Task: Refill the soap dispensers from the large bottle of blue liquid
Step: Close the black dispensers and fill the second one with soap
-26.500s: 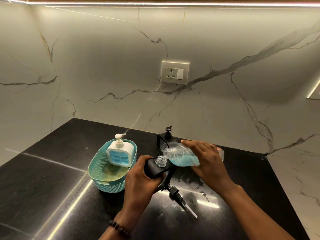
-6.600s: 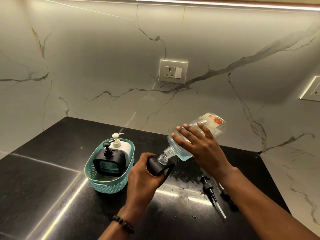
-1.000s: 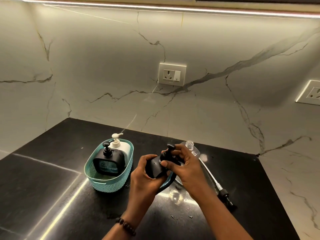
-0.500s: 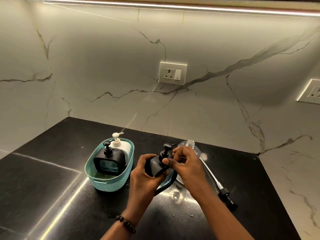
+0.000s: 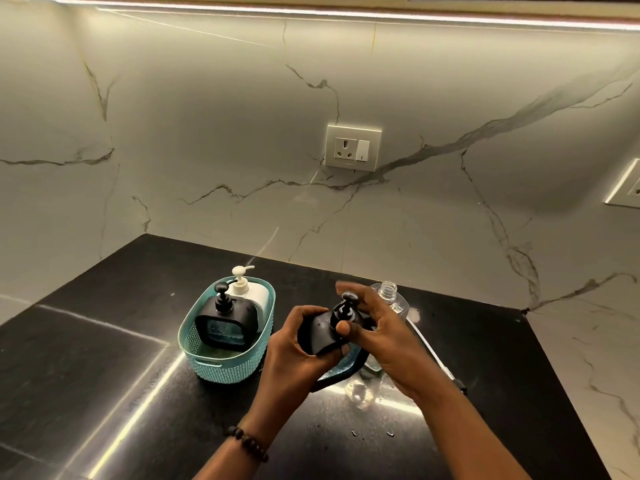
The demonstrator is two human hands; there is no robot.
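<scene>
Hands: both meet over the black surface [image 5: 86, 358], working one black dispenser [image 5: 320, 332] held above it.
Left hand [image 5: 294, 355]: fingers curled round the dispenser's body from below and the left, thumb across its near face; a beaded bracelet [image 5: 247, 441] sits on the wrist.
Right hand [image 5: 384, 337]: thumb and curled fingers pinch the collar of the black pump [image 5: 346, 306] seated on the dispenser's neck; the upper fingers are blurred.
Dispenser: tilted toward the left hand, pump head pointing up; a strip of blue shows along its lower edge under the hands.
Bottle [image 5: 389, 299]: clear, uncapped, standing upright on the surface just behind the right hand, partly hidden by it; how much liquid it holds cannot be told.
Basket [image 5: 221, 368]: teal, on the surface left of the hands, apart from them.
In the basket: a second black dispenser [image 5: 225, 323] in front, blue showing through its window, and a white dispenser [image 5: 249, 292] behind it, both upright with pumps on.
Loose pump [image 5: 440, 365]: lies on the surface right of the bottle, its tube slanting back toward the bottle.
Surface by the hands: wet patches and a few small specks glint in front of the bottle.
Wall: veined marble with a socket [image 5: 353, 147] above the hands; a second socket [image 5: 627, 188] at the right edge.
</scene>
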